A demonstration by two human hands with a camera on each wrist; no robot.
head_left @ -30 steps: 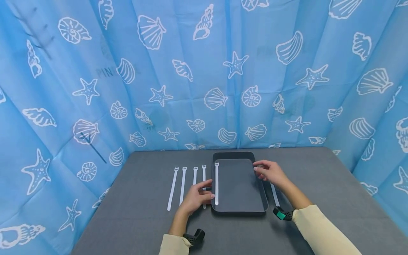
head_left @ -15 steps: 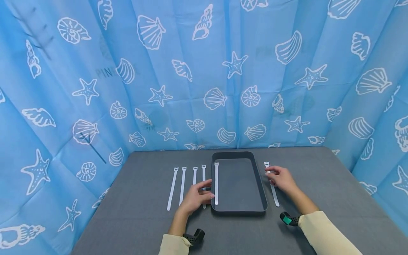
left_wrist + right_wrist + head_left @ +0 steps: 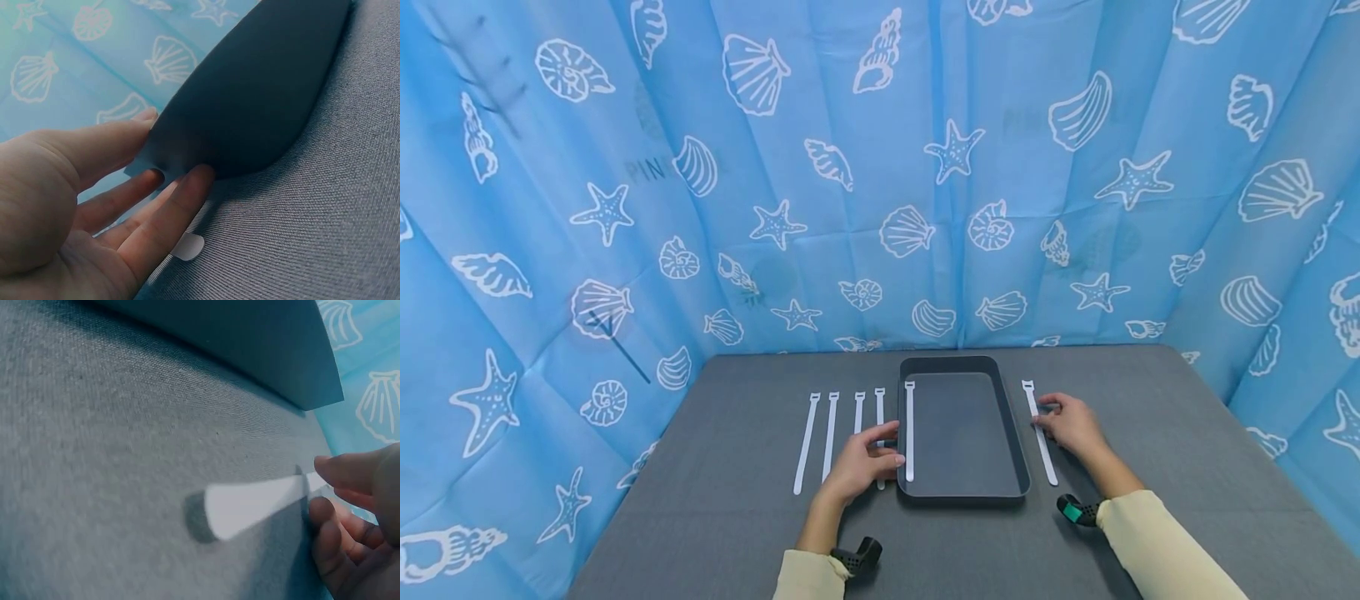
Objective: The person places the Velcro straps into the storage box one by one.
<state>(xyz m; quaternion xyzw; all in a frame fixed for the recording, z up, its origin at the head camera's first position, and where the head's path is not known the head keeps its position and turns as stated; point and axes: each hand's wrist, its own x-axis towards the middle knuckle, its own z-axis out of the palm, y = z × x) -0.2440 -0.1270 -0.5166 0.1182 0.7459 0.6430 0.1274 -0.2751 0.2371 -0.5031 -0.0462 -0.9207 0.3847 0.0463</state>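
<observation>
My left hand [image 3: 863,461] holds the left wall of a dark grey rectangular tray [image 3: 966,497]. In the left wrist view its thumb reaches over the rim while the other fingers touch the outer wall. Along the tray's left side, inside, lies one white cable tie [image 3: 910,433] with a slotted head. Right of the tray, my right hand [image 3: 1071,425] pinches another white cable tie [image 3: 1045,458] near its middle. The right wrist view shows this tie's rounded end [image 3: 228,509] with a shadow beside it; how far it is raised is unclear.
Several more white cable ties [image 3: 806,446] lie in a row left of the tray, some partly behind the left hand. A grey cloth [image 3: 737,533] covers the table. Blue curtains with white shells [image 3: 850,208] hang behind and at the sides.
My right hand has moved from the tray's right rim out to the cable tie on the right and now pinches it. The left hand and the tray have stayed put.
</observation>
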